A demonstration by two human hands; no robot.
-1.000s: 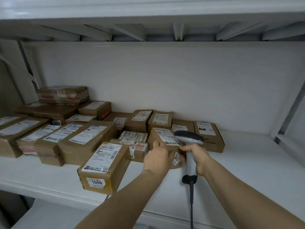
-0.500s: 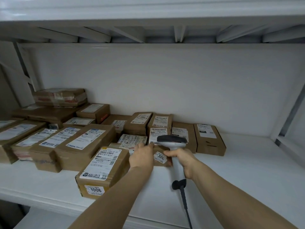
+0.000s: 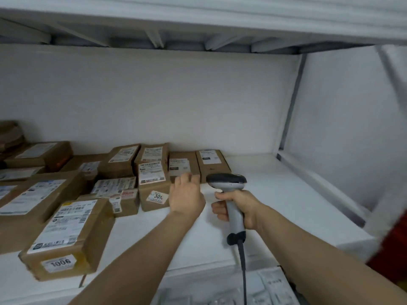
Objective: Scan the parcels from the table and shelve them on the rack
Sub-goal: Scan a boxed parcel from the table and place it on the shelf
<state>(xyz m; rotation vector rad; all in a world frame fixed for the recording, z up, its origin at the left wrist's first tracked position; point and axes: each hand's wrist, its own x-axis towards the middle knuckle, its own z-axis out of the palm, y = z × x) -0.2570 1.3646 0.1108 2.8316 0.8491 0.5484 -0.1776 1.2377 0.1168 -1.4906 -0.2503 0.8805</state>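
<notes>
The person is holding both bare arms over the white rack shelf (image 3: 286, 205), under the upper shelf board (image 3: 198, 18). The left hand (image 3: 187, 198) is hovering near the middle of the shelf with its fingers loose and almost straight, gripping nothing; it is just beside the right side of the parcel with the 301 sticker (image 3: 152, 186), and it is not possible to tell if it is touching the cardboard. This parcel is lying flat in the middle part of the shelf, with its white label facing up and its small sticker facing the front edge. The right hand (image 3: 236, 209) is wrapping its fingers firmly around the grey handle of the scanner (image 3: 228, 183), whose dark head is pointing to the left, toward the left hand. The scanner cable (image 3: 243, 271) is hanging down past the front edge of the shelf. Along the back edge, a row of brown parcels is lying, and the rightmost back parcel (image 3: 212, 164) is sitting just behind the scanner head. More parcels are crowding the left half of the shelf, and the parcel marked 1006 (image 3: 70, 236) is lying at the front edge on the left. The right half of the shelf is showing only its white surface up to the right corner.
</notes>
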